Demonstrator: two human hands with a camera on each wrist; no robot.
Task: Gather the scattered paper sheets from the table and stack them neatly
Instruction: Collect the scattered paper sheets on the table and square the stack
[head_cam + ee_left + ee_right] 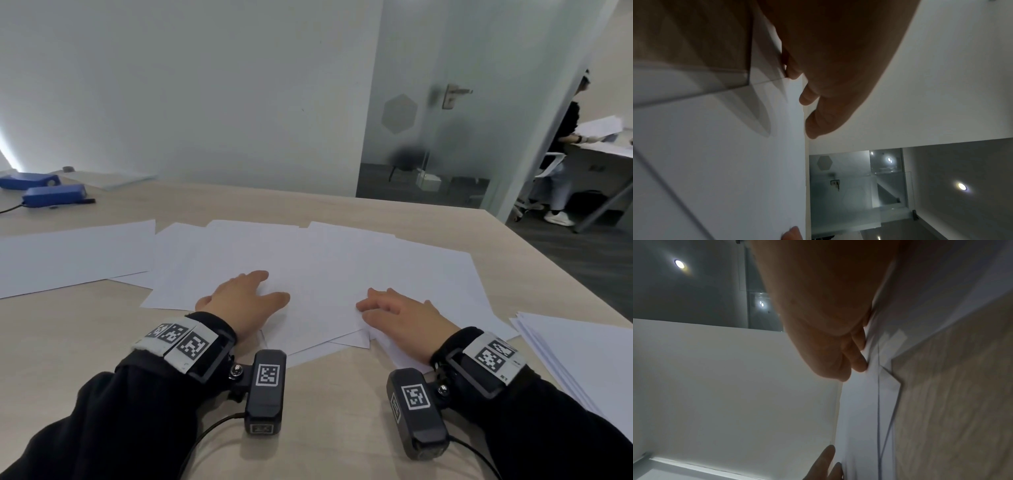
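Several white paper sheets [325, 260] lie overlapping across the middle of the light wooden table [325, 428]. One more sheet [68, 257] lies apart at the left. A loosely squared stack of sheets [582, 353] sits at the near right. My left hand [270, 286] rests flat on the top sheets, fingers spread. My right hand [368, 306] lies on the sheets beside it, fingers pointing left near a sheet's near corner. In the left wrist view the left hand [812, 100] touches the paper [725, 146] with its fingertips. The right wrist view has the right hand [855, 356] pressing on paper [859, 418].
Two blue devices [51, 195] and a flat pad [109, 178] sit at the far left of the table. The table's right edge [548, 274] runs diagonally past the sheets. Beyond it are a glass door [428, 137] and a seated person [565, 137] at another desk.
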